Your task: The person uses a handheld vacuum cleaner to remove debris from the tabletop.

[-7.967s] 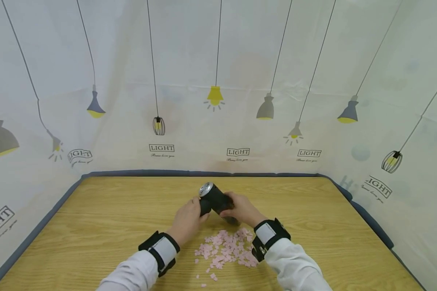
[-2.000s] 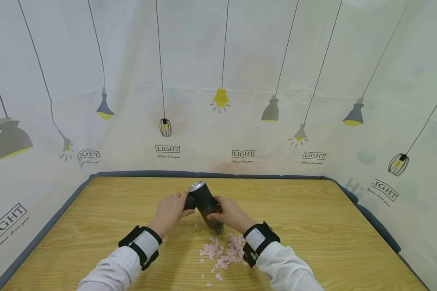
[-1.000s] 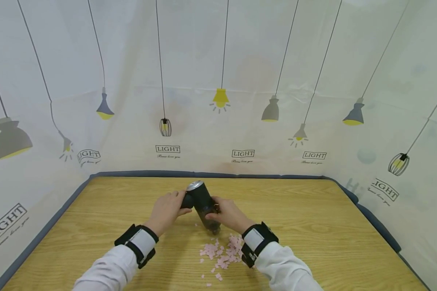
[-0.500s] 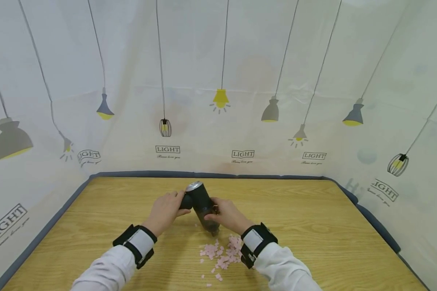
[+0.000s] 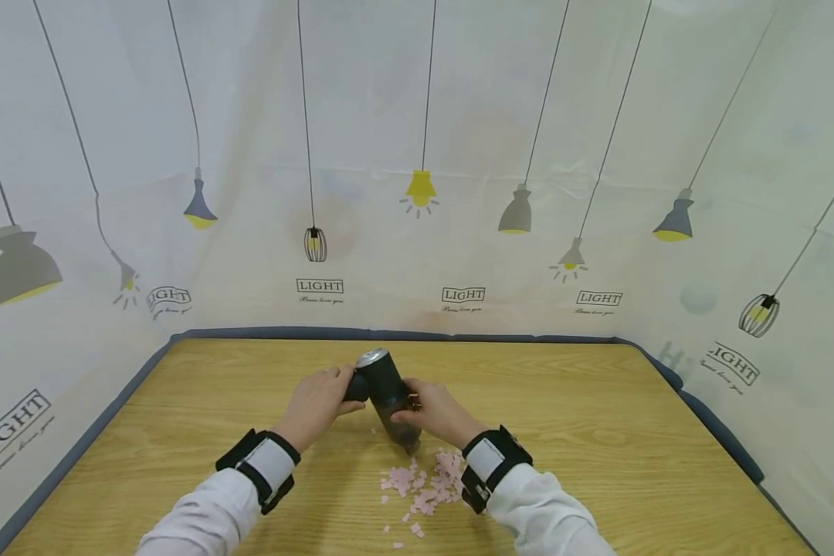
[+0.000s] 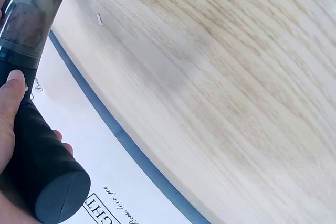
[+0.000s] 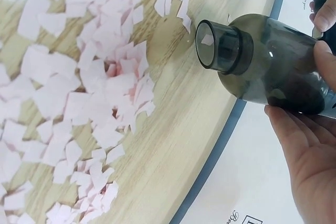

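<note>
A black handheld vacuum cleaner [image 5: 380, 380] with a silver end is tilted above the table, its nozzle pointing down toward me. My left hand [image 5: 311, 405] grips its black handle [image 6: 44, 150], the thumb lying near the joint with the body. Around the smoky see-through dust cup [image 7: 278, 61] my right hand [image 5: 441, 411] holds on, thumb on one side and fingers on the other. Pink paper scraps [image 5: 427, 485] lie in a loose pile just in front of the nozzle [image 7: 227, 50]. One scrap shows inside the nozzle mouth; dim shapes fill the cup [image 6: 31, 11].
The wooden table [image 5: 598, 432] has a dark blue border [image 5: 306, 333] along its back and sides. Behind it hangs a white sheet [image 5: 368, 108] printed with lamps. One stray scrap [image 6: 100, 19] lies apart from the pile.
Over eight seconds both hands and the vacuum moved left and slightly nearer, and the scrap pile shrank, chiefly at its far side. During the last second the hands hardly moved.
</note>
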Motion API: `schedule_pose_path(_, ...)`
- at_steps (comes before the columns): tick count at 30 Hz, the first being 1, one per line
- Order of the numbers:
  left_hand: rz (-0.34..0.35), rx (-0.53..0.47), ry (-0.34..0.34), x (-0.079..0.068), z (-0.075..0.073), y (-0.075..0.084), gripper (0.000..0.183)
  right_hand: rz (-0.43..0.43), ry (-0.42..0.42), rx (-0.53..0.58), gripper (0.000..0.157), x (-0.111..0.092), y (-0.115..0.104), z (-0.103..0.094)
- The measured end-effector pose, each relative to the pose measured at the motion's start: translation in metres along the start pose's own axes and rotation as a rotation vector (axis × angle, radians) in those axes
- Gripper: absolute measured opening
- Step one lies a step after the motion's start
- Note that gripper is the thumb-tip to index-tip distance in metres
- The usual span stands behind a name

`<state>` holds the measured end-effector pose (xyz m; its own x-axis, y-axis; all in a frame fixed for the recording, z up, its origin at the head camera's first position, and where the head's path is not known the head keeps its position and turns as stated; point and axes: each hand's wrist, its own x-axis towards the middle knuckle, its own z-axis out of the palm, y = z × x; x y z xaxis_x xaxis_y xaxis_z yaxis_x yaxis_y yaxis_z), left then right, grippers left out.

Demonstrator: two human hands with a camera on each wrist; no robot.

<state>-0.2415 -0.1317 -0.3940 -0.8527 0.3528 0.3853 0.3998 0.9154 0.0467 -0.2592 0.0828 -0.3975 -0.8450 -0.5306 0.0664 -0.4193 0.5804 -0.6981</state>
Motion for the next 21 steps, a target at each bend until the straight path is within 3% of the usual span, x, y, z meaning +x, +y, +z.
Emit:
schedule_pose_path(8, 0.014, 0.005, 0.003, 0.001, 0.0, 0.003, 0.044, -0.022, -0.005, -0.004, 0.053, -0.002, 0.002, -0.002)
schedule_pose_path(21, -0.038, -0.025, -0.065, 0.003, 0.005, 0.014, 0.047, -0.025, 0.003, -0.04, 0.049, -0.003, 0.008, -0.008)
